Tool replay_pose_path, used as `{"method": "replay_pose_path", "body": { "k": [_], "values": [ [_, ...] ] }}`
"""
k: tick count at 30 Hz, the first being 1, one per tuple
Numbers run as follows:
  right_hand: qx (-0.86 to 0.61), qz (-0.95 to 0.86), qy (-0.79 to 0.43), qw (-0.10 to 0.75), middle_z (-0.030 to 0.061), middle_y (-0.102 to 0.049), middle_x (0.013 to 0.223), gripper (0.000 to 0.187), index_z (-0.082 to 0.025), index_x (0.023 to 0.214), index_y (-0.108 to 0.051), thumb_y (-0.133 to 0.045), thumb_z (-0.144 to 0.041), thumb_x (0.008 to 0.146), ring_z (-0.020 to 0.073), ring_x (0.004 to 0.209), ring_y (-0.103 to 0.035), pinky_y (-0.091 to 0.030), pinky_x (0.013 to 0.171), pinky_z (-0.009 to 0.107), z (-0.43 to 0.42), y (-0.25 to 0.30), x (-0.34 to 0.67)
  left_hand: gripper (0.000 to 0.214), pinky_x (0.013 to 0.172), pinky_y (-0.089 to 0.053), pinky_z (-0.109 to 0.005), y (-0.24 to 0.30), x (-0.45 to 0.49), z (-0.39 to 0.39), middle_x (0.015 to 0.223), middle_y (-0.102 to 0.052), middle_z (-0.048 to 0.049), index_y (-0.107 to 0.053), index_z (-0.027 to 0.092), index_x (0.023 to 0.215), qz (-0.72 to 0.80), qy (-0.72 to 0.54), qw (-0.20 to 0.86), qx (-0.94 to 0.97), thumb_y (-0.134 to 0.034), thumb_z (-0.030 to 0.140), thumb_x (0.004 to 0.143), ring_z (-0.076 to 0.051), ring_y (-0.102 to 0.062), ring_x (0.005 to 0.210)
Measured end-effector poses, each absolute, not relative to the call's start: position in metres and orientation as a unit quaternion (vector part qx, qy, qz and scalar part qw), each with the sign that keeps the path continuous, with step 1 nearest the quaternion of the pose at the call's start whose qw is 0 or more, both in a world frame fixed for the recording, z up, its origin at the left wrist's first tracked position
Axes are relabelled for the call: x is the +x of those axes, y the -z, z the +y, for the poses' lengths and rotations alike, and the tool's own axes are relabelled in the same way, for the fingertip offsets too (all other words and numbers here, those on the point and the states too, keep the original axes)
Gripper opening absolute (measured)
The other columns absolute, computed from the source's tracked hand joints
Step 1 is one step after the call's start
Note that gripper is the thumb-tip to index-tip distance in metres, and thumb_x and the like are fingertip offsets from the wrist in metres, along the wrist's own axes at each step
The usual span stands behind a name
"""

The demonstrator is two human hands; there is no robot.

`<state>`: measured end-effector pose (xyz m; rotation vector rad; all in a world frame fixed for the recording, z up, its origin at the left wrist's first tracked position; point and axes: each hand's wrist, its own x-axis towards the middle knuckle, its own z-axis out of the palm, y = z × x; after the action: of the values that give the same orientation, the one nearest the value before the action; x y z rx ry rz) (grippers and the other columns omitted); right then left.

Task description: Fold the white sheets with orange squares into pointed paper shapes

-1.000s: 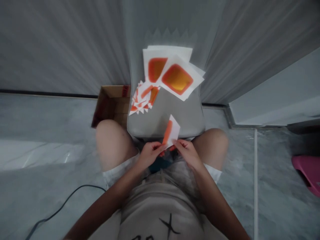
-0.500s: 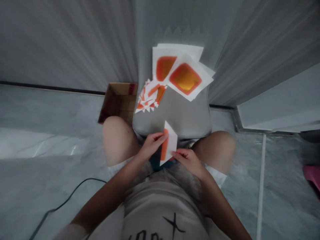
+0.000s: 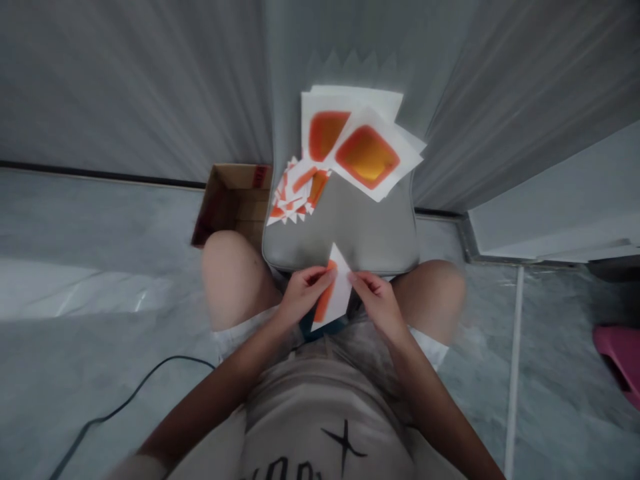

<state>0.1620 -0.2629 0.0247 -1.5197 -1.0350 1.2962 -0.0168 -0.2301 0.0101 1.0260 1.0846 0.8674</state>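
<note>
Both my hands hold a folded white paper piece with an orange band (image 3: pixel 334 293) just above my lap, at the near edge of a grey cushioned seat (image 3: pixel 360 230). My left hand (image 3: pixel 301 293) pinches its left side, fingers closed on it. My right hand (image 3: pixel 376 300) pinches its right edge. On the seat's far end lies a stack of flat white sheets with orange diamonds (image 3: pixel 365 150). To their left sits a pile of small folded white-and-orange pieces (image 3: pixel 295 193).
An open cardboard box (image 3: pixel 233 200) stands on the floor left of the seat, by my left knee. A black cable (image 3: pixel 125 407) runs over the marble floor at lower left. A pink object (image 3: pixel 620 353) shows at the right edge. A grey wall rises behind.
The folded paper has turned in my hands from leaning right to a pointed shape hanging lower between them. My right hand moved up to its right edge.
</note>
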Motion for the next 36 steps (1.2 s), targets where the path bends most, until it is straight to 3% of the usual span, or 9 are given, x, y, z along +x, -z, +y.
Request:
{"method": "replay_pose_path", "body": {
  "k": [4,9,17,21,27,36],
  "values": [
    [-0.593,-0.431,-0.539,0.415,0.0051,-0.078,0.088,0.039,-0.024,0.09,-0.081,-0.07,-0.061,0.087,0.0227,0.081,-0.066,-0.052,0.076,0.033,-0.267,-0.027,0.161,0.053,0.076,-0.052,-0.027,-0.012,-0.015,-0.225,0.099,-0.078,-0.0063,-0.08,0.018,0.107,0.465,-0.407,0.666,0.419,-0.08,0.063,0.08,-0.018,-0.067,0.084],
    [-0.59,-0.448,-0.538,0.402,0.0044,-0.075,0.084,0.038,-0.024,0.086,-0.079,-0.069,-0.06,0.088,0.0222,0.078,-0.063,-0.05,0.074,0.033,-0.271,-0.028,0.161,0.049,0.085,-0.056,-0.031,-0.011,-0.009,-0.223,0.098,-0.08,-0.0078,-0.082,0.019,0.103,0.446,-0.414,0.714,0.346,-0.081,0.063,0.081,-0.021,-0.073,0.09],
    [-0.588,-0.459,-0.535,0.397,0.005,-0.074,0.083,0.041,-0.023,0.088,-0.078,-0.065,-0.062,0.089,0.0218,0.076,-0.062,-0.048,0.071,0.032,-0.272,-0.022,0.155,0.044,0.073,-0.055,-0.027,-0.012,0.0,-0.231,0.09,-0.08,-0.0061,-0.083,0.019,0.091,0.486,-0.454,0.69,0.286,-0.089,0.058,0.072,-0.017,-0.07,0.079],
    [-0.596,-0.463,-0.521,0.399,0.0057,-0.077,0.088,0.039,-0.023,0.092,-0.08,-0.065,-0.058,0.09,0.0223,0.079,-0.064,-0.049,0.071,0.032,-0.268,-0.022,0.15,0.042,0.074,-0.055,-0.027,-0.012,-0.001,-0.23,0.09,-0.08,-0.0062,-0.082,0.019,0.091,0.492,-0.463,0.68,0.285,-0.088,0.056,0.074,-0.017,-0.071,0.08],
    [-0.591,-0.515,-0.5,0.369,0.0038,-0.075,0.08,0.038,-0.022,0.09,-0.082,-0.063,-0.055,0.092,0.0207,0.073,-0.063,-0.046,0.067,0.03,-0.264,-0.027,0.15,0.05,0.081,-0.057,-0.03,-0.015,-0.005,-0.226,0.098,-0.082,-0.0098,-0.081,0.018,0.097,0.489,-0.478,0.664,0.302,-0.084,0.064,0.076,-0.022,-0.075,0.094],
    [-0.592,-0.496,-0.5,0.392,0.0049,-0.078,0.087,0.038,-0.023,0.091,-0.083,-0.065,-0.057,0.091,0.0229,0.078,-0.066,-0.05,0.071,0.032,-0.267,-0.025,0.15,0.049,0.079,-0.057,-0.03,-0.015,-0.003,-0.23,0.098,-0.082,-0.0087,-0.082,0.019,0.102,0.483,-0.492,0.662,0.293,-0.083,0.063,0.078,-0.02,-0.073,0.087]
  ]
}}
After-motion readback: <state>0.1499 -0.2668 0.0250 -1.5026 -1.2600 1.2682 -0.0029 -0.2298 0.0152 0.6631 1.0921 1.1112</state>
